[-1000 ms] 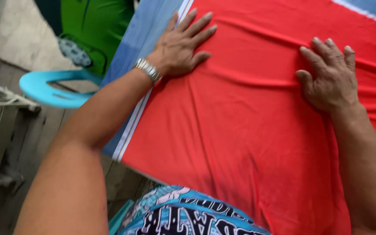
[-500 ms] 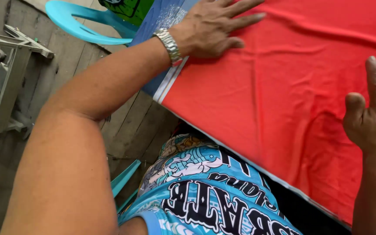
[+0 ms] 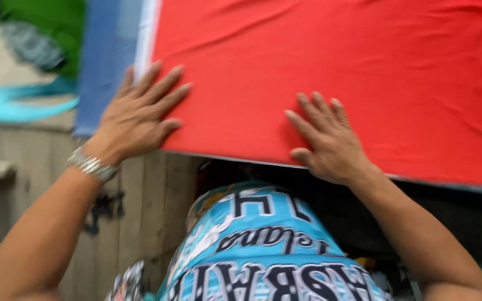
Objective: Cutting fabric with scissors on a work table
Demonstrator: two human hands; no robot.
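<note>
A large red cloth (image 3: pixel 364 72) lies spread flat over a blue and white cloth (image 3: pixel 110 61) on a raised surface. My left hand (image 3: pixel 140 114) rests palm down with fingers spread at the red cloth's near left corner; a silver bracelet (image 3: pixel 91 165) circles that wrist. My right hand (image 3: pixel 327 139) presses flat on the red cloth's near edge, fingers apart. Neither hand grips anything. The view is blurred by motion.
A turquoise plastic chair (image 3: pixel 23 103) and green fabric (image 3: pixel 46 22) sit at the upper left. Wooden floor planks (image 3: pixel 140 217) run below the cloth's edge. My light blue printed shirt (image 3: pixel 263 251) fills the bottom middle.
The view has swung back over the cloth. Both hands have slid toward me to the red cloth's near edge, the right one flat on it again.
</note>
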